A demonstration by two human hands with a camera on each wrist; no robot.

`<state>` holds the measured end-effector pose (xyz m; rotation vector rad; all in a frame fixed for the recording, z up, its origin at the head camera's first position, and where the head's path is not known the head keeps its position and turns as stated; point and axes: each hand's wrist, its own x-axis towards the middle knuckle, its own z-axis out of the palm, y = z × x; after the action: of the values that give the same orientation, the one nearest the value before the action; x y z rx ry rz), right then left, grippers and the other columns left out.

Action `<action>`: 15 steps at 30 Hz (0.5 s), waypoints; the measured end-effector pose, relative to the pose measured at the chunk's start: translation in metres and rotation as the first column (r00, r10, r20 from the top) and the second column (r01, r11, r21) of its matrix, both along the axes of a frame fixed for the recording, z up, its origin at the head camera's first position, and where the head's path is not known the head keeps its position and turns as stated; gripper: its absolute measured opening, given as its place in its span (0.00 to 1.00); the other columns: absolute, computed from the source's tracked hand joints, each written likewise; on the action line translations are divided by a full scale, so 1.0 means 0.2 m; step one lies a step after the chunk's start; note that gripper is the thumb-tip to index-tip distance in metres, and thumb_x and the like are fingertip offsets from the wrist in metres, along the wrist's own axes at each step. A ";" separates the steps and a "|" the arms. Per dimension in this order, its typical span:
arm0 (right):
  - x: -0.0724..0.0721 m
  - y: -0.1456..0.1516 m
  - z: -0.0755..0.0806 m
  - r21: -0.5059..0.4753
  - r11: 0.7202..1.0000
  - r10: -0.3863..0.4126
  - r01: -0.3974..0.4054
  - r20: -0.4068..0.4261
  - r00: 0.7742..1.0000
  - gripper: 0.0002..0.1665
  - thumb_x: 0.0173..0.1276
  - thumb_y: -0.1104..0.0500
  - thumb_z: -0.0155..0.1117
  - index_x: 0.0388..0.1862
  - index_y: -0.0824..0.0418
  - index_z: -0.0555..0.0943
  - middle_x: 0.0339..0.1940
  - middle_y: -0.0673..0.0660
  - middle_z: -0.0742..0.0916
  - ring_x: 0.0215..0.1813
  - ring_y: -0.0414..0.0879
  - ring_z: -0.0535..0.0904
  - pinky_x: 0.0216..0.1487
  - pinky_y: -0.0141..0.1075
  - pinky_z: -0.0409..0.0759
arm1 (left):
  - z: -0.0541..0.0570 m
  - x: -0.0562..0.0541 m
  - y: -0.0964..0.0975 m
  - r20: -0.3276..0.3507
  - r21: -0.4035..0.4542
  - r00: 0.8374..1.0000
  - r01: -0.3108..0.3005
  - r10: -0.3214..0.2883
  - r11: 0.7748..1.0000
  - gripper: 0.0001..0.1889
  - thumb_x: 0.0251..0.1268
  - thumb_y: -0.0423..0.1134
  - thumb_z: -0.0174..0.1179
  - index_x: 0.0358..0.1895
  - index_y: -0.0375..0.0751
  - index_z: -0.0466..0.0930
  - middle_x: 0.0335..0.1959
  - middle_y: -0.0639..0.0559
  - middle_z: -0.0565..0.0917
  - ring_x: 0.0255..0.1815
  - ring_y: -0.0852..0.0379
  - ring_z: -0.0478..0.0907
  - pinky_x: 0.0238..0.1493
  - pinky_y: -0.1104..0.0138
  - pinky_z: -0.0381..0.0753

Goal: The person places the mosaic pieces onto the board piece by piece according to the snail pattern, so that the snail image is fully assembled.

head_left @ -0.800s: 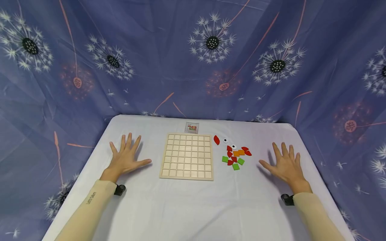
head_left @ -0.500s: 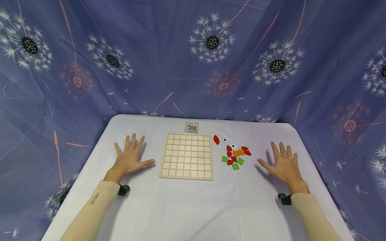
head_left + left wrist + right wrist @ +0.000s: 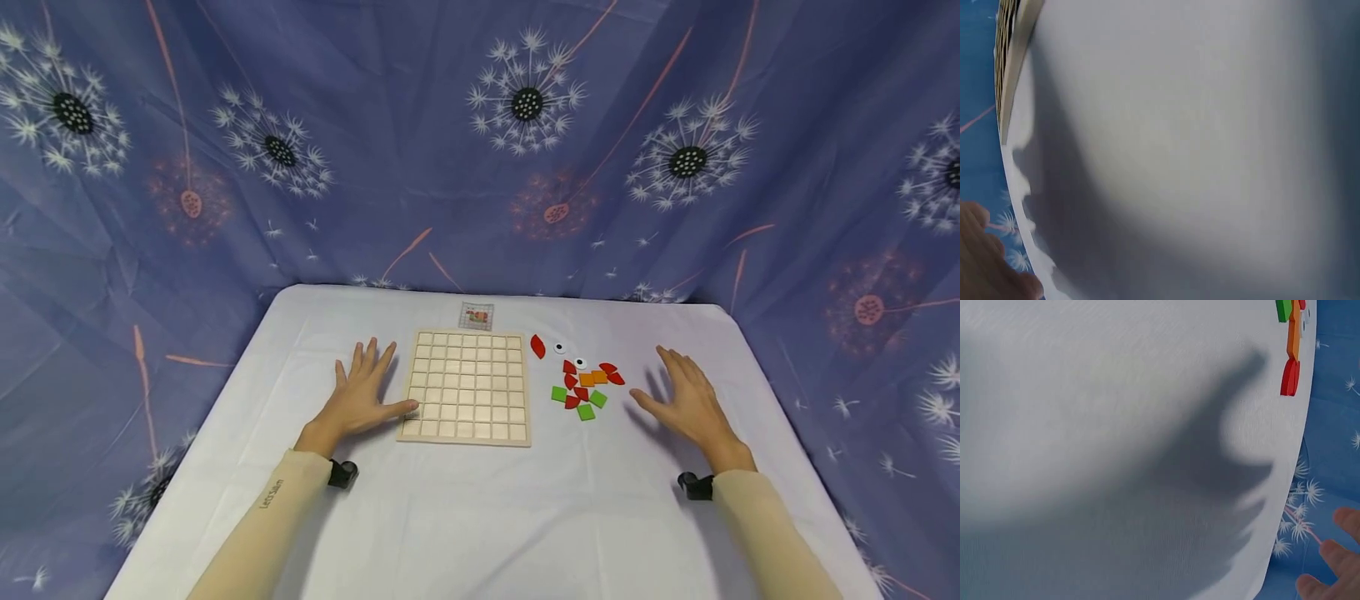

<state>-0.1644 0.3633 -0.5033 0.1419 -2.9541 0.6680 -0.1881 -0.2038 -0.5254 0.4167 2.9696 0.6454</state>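
Note:
My left hand (image 3: pixel 358 402) hovers at the left edge of a wooden grid board (image 3: pixel 465 387), fingers spread and holding nothing. Its thumb overlaps the board's lower left cells in the head view; whether it touches them I cannot tell. To the right of the colored pieces my right hand (image 3: pixel 690 408) hangs over the cloth with straight fingers and nothing in it. Between the board and that hand lie red pieces (image 3: pixel 537 347), orange squares (image 3: pixel 599 377), green squares (image 3: pixel 586 412) and two round eye pieces (image 3: pixel 580 363). Only fingertips of each hand show in the wrist views.
A small picture card (image 3: pixel 477 316) with a grid lies just behind the board. White cloth (image 3: pixel 480 517) covers the table. A blue curtain (image 3: pixel 420 150) with dandelion prints hangs at the back and both sides.
My left hand has moved right, from beside the board to its left edge. My right hand has shifted slightly left toward the pieces, its fingers closer together. Board and pieces stay put.

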 end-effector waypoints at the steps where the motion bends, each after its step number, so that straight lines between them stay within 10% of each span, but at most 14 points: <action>1: -0.01 -0.01 0.00 -0.006 1.000 0.002 -0.002 0.005 1.000 0.60 0.64 0.33 0.70 0.85 0.56 0.55 0.80 0.73 0.64 0.79 0.75 0.55 0.72 0.75 0.52 | 0.00 0.00 0.02 0.004 0.023 1.000 0.008 -0.008 1.000 0.62 0.55 0.76 0.62 0.86 0.51 0.40 0.85 0.34 0.39 0.85 0.29 0.32 0.74 0.25 0.30; 15: -0.10 -0.10 -0.12 -0.104 0.994 0.027 -0.015 0.119 0.993 0.54 0.67 0.44 0.73 0.82 0.64 0.59 0.74 0.74 0.71 0.68 0.69 0.72 0.69 0.68 0.69 | -0.03 -0.03 0.13 0.049 0.106 0.995 0.079 -0.085 0.991 0.62 0.53 0.72 0.68 0.85 0.46 0.46 0.84 0.32 0.48 0.84 0.27 0.39 0.77 0.28 0.32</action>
<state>-0.1849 0.3440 -0.5272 0.1284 -3.0269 0.8593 -0.1943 -0.1775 -0.5309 0.5175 2.8604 0.7915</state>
